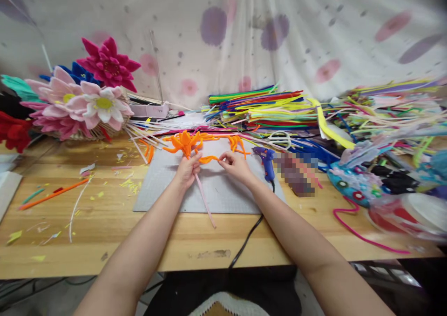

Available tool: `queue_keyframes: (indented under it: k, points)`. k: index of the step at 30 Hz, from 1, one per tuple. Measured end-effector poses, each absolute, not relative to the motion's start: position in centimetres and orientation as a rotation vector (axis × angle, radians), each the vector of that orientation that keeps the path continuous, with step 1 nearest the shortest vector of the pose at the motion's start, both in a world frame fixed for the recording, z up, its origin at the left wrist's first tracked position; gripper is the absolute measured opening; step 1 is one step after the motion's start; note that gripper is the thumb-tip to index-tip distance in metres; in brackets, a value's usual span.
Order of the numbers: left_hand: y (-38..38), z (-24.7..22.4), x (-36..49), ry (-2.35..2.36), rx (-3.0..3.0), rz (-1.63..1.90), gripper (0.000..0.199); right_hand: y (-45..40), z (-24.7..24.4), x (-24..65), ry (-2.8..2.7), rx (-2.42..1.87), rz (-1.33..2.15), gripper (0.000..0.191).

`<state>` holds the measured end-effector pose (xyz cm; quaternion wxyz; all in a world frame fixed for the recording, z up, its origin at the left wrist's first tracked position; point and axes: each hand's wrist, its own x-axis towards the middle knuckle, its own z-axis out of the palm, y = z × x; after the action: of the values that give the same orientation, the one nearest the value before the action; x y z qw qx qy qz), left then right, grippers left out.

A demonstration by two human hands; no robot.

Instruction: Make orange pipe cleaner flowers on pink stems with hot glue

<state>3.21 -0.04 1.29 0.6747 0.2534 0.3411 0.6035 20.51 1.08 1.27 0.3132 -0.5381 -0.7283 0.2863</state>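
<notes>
An orange flower of fuzzy stems is held upright by my left hand, whose fingers are closed round its base. Its pale pink stem slants down below that hand. My right hand pinches the tip of an orange strip that reaches out from the flower's right side. Both hands are above a grey mat. More orange pieces lie at the mat's back edge, just behind my right hand.
A blue glue gun with a black cord lies right of the mat, near white-handled scissors. Bundles of coloured stems line the back. Finished flowers stand at left; yellow scraps dot the wooden table.
</notes>
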Motion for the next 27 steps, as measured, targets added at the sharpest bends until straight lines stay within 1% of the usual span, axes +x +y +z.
queue_keyframes:
  k: [6, 10, 12, 16, 20, 22, 25, 27]
  points:
    - [-0.4, 1.0, 3.6, 0.790, 0.709, 1.222, 0.049, -0.1, 0.1, 19.5, -1.885, -1.279, 0.829, 0.014]
    - [-0.2, 1.1, 3.3, 0.779, 0.680, 1.261, 0.044, -1.1, 1.0, 20.2, -1.969, -1.207, 0.903, 0.018]
    - [0.0, 1.2, 3.1, 0.748, 0.629, 1.283, 0.040, -1.9, 1.8, 21.7, -2.044, -1.192, 0.944, 0.022]
    - [0.3, 1.3, 2.7, 0.665, 0.474, 1.294, 0.034, -3.7, 2.5, 27.7, -2.176, -1.302, 0.995, 0.020]
    - [0.3, 1.2, 2.8, 0.630, 0.403, 1.285, 0.030, -5.3, 1.7, 35.6, -1.862, -1.564, 0.710, 0.024]
    - [0.3, 1.0, 2.8, 0.632, 0.411, 1.283, 0.029, -6.1, 1.3, 38.9, -1.731, -1.717, 0.497, 0.028]
    - [0.4, 0.9, 2.8, 0.630, 0.421, 1.279, 0.027, -7.3, 1.2, 42.0, -1.725, -1.959, 0.182, 0.040]
    - [0.5, 0.9, 2.7, 0.624, 0.408, 1.280, 0.026, -8.0, 1.3, 42.9, -1.764, -2.053, 0.065, 0.042]
